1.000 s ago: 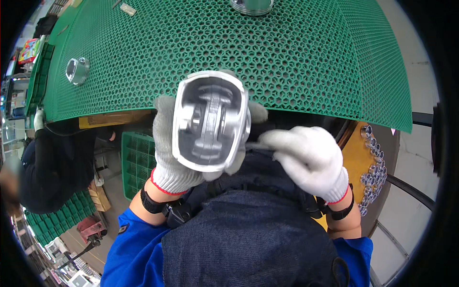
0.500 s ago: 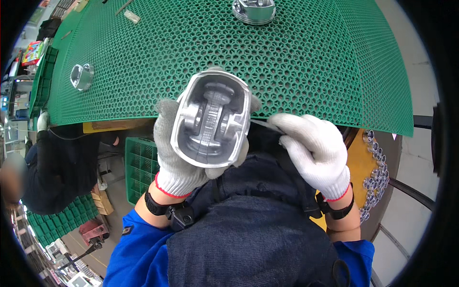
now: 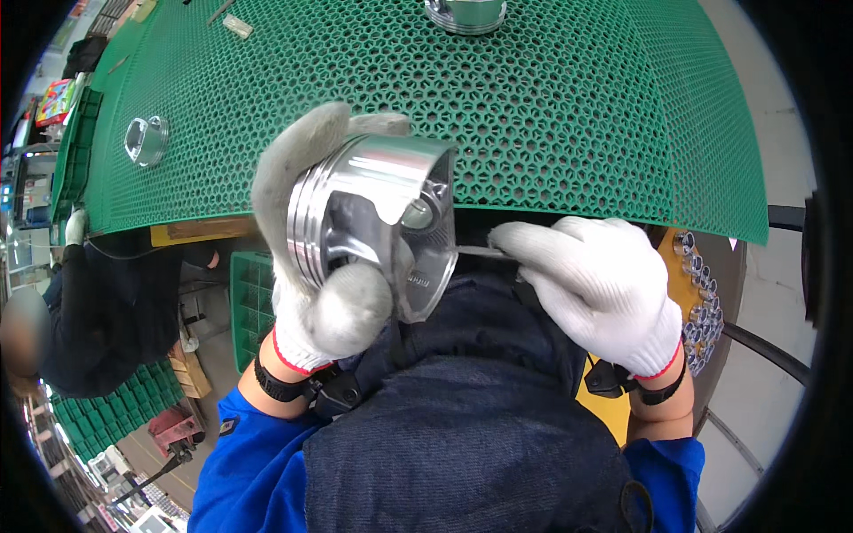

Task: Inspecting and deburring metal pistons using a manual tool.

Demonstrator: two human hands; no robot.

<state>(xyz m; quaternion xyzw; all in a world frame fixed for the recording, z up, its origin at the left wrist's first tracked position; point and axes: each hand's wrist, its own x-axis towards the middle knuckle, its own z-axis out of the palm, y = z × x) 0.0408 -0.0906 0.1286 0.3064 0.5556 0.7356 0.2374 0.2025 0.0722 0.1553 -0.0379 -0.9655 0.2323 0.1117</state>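
Silver metal piston with ringed grooves and a hollow, open skirt [image 3: 382, 182] lies sideways in the white-gloved left hand [image 3: 281, 182], above the front edge of a green honeycomb mesh mat [image 3: 560, 115]. Its grooved end faces left and its open end right. The left hand is clamped on it, fingers around the far side, thumb across the near side. The white-gloved right hand [image 3: 604, 289] pinches a thin, flat grey strip [image 3: 480, 252] between thumb and forefinger; the strip points left to the skirt's edge, though whether it touches is hard to tell.

Beyond the left wrist stands a green plastic crate with dividers [image 3: 236, 306], its contents too dark to make out. Farther left are stacked green plastic crates [image 3: 115, 404].

Both forearms come up from below in blue sleeves [image 3: 244, 462], elbows bent, the right hand turned inward.

The gloved fingers hide much of the grooved end. One silver piston on the mat [image 3: 466, 16] is cut off by the upper edge; another silver piston [image 3: 147, 140] sits at left. Silver pistons at far right [image 3: 702, 306] are partly covered by the right glove and wrist.
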